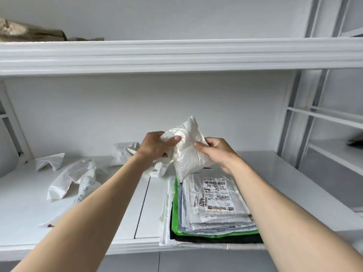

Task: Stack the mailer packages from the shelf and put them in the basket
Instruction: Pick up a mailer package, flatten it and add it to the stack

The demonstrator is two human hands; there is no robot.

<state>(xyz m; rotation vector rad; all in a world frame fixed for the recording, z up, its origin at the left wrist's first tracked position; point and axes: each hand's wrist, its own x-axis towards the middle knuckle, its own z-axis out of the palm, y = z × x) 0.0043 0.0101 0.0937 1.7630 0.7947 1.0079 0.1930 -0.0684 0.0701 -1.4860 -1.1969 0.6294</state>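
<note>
Both hands hold a crumpled white mailer [186, 152] in the air above the white shelf [117, 218]. My left hand [155, 144] grips its upper left corner, thumb on the front. My right hand [218, 152] pinches its right edge. Directly below lies a flat stack of mailers [214, 205]: grey and white ones with a printed label on top, a green one and a black one underneath. Loose white mailers [72, 179] lie scattered on the left of the shelf, with another mailer [123, 154] at the back. No basket is in view.
An upper shelf [176, 55] runs overhead and carries a brownish bundle [29, 32] at the left. White uprights and side shelves [324, 114] stand to the right. A small dark speck [51, 225] lies near the shelf's front left.
</note>
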